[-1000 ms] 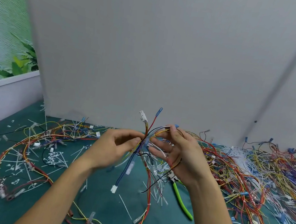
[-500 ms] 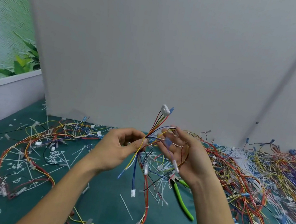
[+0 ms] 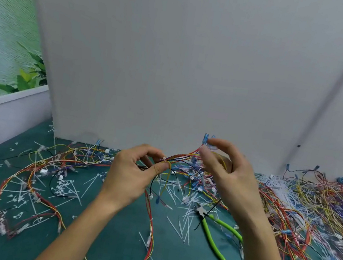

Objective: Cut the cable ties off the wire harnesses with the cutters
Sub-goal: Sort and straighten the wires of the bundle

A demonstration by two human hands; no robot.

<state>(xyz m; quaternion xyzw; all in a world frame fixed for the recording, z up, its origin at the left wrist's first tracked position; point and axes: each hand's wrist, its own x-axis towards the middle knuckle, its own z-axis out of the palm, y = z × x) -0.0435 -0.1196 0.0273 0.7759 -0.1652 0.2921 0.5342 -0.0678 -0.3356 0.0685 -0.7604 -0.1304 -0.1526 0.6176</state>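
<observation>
My left hand (image 3: 134, 174) pinches a small wire harness (image 3: 180, 157) of red, yellow, blue and black wires at a white cable tie (image 3: 164, 159), above the green mat. My right hand (image 3: 229, 176) holds the harness's other end, thumb and fingers curled round the blue terminals (image 3: 205, 140). Loose wire ends hang below my left thumb. The green-handled cutters (image 3: 214, 234) lie on the mat below my right wrist, untouched.
A big heap of tied harnesses (image 3: 320, 205) fills the right side. More harnesses (image 3: 47, 168) and several cut tie scraps (image 3: 65, 187) litter the mat (image 3: 117, 238) on the left and centre. A white partition (image 3: 176, 63) stands close behind.
My hands have drawn apart and stretched the harness sideways. My right hand moved up and right to its blue terminals; the white connector that stood upright has gone from sight.
</observation>
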